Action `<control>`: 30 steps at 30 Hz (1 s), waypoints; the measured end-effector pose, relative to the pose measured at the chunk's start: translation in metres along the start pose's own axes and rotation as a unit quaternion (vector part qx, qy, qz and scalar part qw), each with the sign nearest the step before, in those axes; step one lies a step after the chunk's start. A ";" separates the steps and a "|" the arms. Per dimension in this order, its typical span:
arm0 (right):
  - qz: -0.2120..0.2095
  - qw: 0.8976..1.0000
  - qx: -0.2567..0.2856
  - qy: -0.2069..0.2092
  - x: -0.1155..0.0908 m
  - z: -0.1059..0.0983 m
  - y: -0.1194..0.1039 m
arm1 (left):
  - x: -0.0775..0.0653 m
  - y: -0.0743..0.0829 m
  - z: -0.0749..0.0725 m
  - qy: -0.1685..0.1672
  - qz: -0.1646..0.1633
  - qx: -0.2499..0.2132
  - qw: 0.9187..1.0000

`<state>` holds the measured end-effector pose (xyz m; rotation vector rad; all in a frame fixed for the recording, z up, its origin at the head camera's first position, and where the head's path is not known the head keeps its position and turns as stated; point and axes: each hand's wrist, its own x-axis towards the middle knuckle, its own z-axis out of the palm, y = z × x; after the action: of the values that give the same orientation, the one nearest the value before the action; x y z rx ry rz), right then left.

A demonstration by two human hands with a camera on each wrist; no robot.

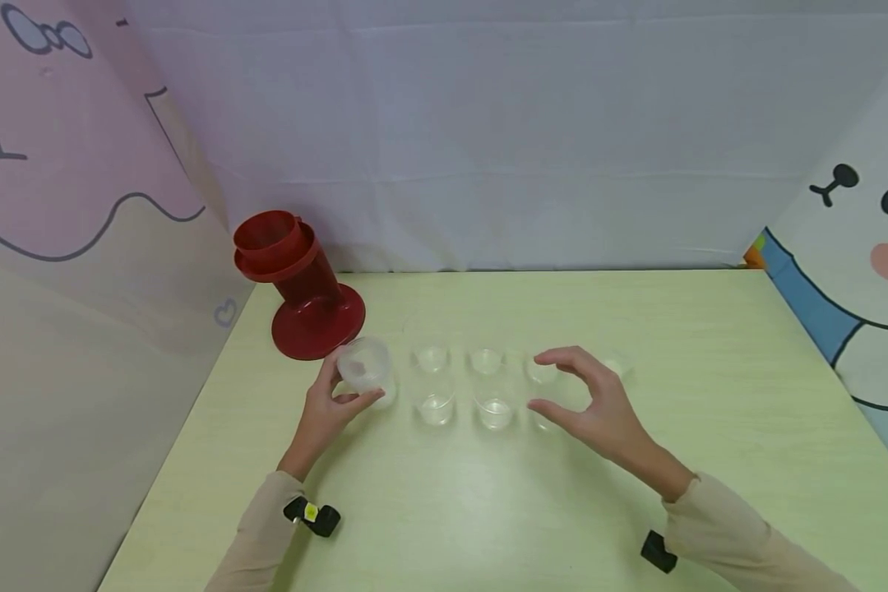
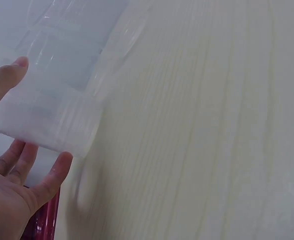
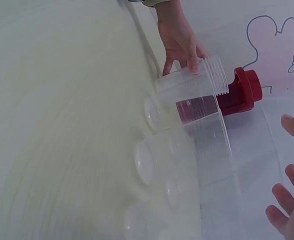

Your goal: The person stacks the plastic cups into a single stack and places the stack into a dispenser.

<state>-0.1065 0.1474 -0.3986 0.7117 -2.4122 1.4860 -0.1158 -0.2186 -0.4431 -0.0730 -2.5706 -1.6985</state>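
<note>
My left hand (image 1: 329,419) grips a stack of clear plastic cups (image 1: 365,362) between thumb and fingers, at the left end of two rows of cups. The stack's ribbed rims (image 3: 217,75) show in the right wrist view. Several clear cups stand in the rows, among them a front cup (image 1: 435,407) and a cup beside it (image 1: 495,411). My right hand (image 1: 599,403) hovers by the right part of the rows, thumb and fingers spread apart, with cups behind and below its fingertips. In the right wrist view its fingers (image 3: 287,200) touch no cup.
A dark red plastic stand (image 1: 307,288) with a round base and ringed top is at the table's back left, just behind my left hand. The pale wooden table (image 1: 444,518) meets a white cloth backdrop (image 1: 488,148); printed cartoon panels (image 1: 81,164) flank it.
</note>
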 end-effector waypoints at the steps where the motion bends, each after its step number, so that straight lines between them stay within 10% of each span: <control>1: 0.000 1.000 0.001 0.002 -0.001 -0.001 0.001 | 0.000 0.000 0.000 0.000 0.000 0.000 1.000; 8: 0.005 0.999 -0.022 0.026 -0.003 -0.007 -0.025 | 0.010 -0.037 0.001 0.015 0.015 0.003 1.000; 19: 0.045 0.998 -0.034 0.040 -0.012 -0.008 -0.026 | 0.010 -0.039 0.002 0.013 0.023 0.002 1.000; 30: 0.096 0.993 -0.023 0.060 -0.032 0.004 0.024 | 0.009 -0.038 0.002 0.013 0.019 -0.001 1.000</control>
<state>-0.0906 0.1620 -0.4326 0.3781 -2.4721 1.4883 -0.1276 -0.2314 -0.4777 -0.0985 -2.5312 -1.6774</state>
